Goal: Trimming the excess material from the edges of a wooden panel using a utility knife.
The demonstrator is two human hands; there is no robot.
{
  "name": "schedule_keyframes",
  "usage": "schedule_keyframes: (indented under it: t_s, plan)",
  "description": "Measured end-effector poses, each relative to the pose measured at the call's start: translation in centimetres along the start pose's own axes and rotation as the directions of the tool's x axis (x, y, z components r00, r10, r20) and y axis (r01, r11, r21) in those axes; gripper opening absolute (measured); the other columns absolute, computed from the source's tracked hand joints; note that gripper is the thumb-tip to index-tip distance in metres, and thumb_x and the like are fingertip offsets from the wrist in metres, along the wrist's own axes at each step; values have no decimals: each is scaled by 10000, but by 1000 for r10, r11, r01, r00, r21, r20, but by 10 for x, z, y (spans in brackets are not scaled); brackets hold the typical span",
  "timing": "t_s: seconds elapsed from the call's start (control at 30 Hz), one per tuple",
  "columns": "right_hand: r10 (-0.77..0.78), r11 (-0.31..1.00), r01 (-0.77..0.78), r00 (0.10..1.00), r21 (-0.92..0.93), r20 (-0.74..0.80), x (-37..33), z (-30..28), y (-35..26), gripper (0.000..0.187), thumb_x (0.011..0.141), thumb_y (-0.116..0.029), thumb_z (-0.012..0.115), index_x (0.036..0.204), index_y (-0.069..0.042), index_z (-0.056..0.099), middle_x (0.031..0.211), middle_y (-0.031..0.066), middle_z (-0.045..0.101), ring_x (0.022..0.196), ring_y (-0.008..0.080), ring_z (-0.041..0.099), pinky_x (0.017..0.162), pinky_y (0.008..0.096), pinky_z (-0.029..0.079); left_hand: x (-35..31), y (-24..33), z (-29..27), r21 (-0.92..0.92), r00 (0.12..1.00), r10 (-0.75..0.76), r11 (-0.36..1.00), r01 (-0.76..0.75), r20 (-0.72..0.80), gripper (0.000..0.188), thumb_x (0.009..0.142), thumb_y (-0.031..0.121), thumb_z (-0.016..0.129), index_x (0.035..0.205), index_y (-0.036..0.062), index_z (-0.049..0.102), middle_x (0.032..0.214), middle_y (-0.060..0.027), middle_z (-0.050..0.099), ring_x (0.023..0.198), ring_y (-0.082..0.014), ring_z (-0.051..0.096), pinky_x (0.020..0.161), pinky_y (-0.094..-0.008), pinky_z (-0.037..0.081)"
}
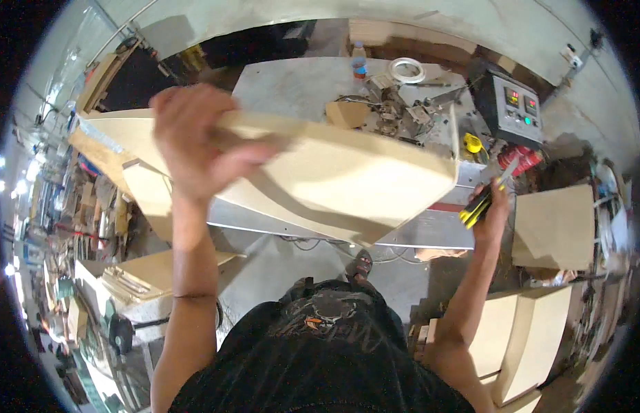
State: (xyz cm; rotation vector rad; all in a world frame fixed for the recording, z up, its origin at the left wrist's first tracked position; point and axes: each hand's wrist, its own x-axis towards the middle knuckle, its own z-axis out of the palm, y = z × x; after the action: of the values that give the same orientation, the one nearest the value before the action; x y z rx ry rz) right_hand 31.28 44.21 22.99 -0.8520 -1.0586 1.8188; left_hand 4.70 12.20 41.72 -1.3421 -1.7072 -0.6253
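A pale cream board [354, 175] stands tilted on edge in front of me, over the near side of the metal worktable [285, 86]. My left hand [196, 144], slightly smeared by motion, grips its upper edge toward the left, with the thumb lying across the near face. To the right of the board, my right hand [496, 213] is closed round a black and yellow utility knife [477, 208]. Its blade [509, 168] points up and away, apart from the board. The far side of the board is hidden.
Loose metal parts [396, 113], a tape roll [407, 70], a bottle [359, 60] and a yellow tape measure [473, 143] lie on the table. A control box [513, 107] stands at right. More cream panels [554, 227] lean at right; others [148, 275] lie at left.
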Motion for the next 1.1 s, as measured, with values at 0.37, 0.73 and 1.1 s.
schedule_keyframes:
  t_s: [0.37, 0.73, 1.1]
  plan:
    - [-154, 876, 86, 982, -475, -107, -266, 63, -37, 442, 947, -282, 442, 1307, -24, 449, 772, 5, 544, 636, 73, 477, 553, 214, 397, 27, 85, 7, -372, 983, 144, 924, -92, 113, 429, 698, 466, 681, 816, 56, 630, 760, -107, 617, 727, -298, 609, 632, -399, 461]
    - [-592, -116, 423, 697, -899, 405, -296, 145, -123, 279, 805, -117, 626, 1073, -41, 610, 820, 142, 606, 659, 289, 594, 596, 353, 459, 26, 93, -30, -440, 922, 98, 894, 84, 376, 683, 579, 678, 670, 810, 36, 658, 668, -155, 625, 671, -345, 627, 669, -411, 480]
    - [-507, -298, 406, 699, -864, 504, -287, 144, -143, 213, 833, -150, 589, 1027, -69, 621, 778, 134, 603, 647, 314, 592, 571, 395, 447, 18, 125, -25, -356, 978, -131, 917, 181, 162, 632, 578, 645, 693, 772, 44, 673, 639, -138, 629, 655, -282, 613, 758, -407, 361]
